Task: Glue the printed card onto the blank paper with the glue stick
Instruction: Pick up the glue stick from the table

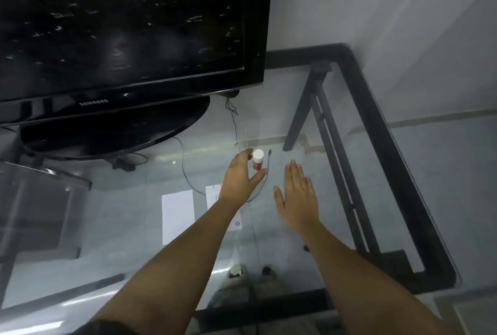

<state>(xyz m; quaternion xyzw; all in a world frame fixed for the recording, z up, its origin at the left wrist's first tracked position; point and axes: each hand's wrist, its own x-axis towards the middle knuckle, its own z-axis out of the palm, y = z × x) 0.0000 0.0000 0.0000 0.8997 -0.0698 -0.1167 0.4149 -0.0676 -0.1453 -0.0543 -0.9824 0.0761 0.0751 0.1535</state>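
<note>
A red glue stick (257, 163) with a white cap stands upright on the glass table (269, 125). My left hand (240, 177) curls round it, fingers against the cap's left side and thumb at its base. My right hand (297, 195) lies flat and spread to the right of the stick, holding nothing. The blank white paper (177, 216) lies to the left of my left forearm. Beside it lies the printed card (212, 195), mostly hidden under that forearm, with a blue logo showing at its near corner.
A large black television (121, 39) on a round base fills the back left. A thin black cable (188, 176) runs across the glass between the papers and the glue stick. The table's black frame (382, 130) runs along the right edge.
</note>
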